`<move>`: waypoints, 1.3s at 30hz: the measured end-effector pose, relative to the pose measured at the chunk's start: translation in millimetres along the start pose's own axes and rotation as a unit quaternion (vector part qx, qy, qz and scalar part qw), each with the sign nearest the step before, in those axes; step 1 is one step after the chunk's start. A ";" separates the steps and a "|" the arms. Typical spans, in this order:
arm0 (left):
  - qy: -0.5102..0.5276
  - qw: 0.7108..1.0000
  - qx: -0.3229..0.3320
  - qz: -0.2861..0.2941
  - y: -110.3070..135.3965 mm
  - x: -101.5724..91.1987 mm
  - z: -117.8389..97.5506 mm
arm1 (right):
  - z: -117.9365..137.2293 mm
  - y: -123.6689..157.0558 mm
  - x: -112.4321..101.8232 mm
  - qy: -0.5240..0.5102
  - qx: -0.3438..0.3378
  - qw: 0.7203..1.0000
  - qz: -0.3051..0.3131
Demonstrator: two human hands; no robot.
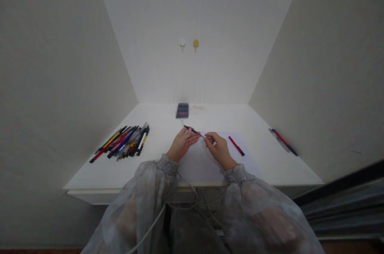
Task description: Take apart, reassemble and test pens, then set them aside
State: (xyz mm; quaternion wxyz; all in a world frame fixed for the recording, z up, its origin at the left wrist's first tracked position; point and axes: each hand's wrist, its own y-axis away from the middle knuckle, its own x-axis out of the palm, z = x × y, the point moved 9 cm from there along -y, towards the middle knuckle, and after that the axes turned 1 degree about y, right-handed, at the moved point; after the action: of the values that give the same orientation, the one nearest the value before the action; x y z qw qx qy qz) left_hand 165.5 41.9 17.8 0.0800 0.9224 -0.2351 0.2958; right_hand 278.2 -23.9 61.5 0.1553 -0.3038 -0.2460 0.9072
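Holding a black pen (193, 130) in curled left hand (181, 145), right hand (219, 150) pinching its tip (lettering unreadable)

My view is dim and soft, evenly lit without hard shadows; walls bow wide at the edges.

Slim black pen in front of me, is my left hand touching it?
Touching. The head view shows the slim black pen lying across the fingers of the left hand, with the right hand pinching its other end.
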 end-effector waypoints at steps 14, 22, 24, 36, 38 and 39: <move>0.019 0.999 -0.001 -0.037 -3.4 -12.0 2.9 | -40.5 4.1 -68.6 0.490 0.113 0.856 0.120; 0.024 0.999 0.005 -0.026 -1.1 -9.6 -0.3 | -71.4 20.7 -64.4 0.526 0.113 0.827 0.165; 0.023 0.999 0.009 -0.024 -1.5 -9.8 -0.6 | -67.7 18.3 -66.6 0.517 0.104 0.836 0.152; 0.044 0.997 0.022 -0.065 -0.7 -17.2 -6.6 | -0.8 -1.0 -33.5 0.186 -0.043 0.966 0.173; 0.047 0.996 0.025 -0.070 -1.8 -19.7 -7.0 | -3.1 -0.7 -28.5 0.187 -0.041 0.966 0.172; 0.047 0.996 0.026 -0.070 -2.6 -20.7 -6.8 | -4.3 -0.2 -26.8 0.186 -0.041 0.967 0.171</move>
State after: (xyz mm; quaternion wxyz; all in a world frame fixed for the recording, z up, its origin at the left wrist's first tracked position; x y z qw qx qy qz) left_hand 148.5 54.2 11.2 0.0871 0.9233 -0.1579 0.3390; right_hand 301.5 -33.7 71.3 0.0281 -0.5110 -0.1940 0.8370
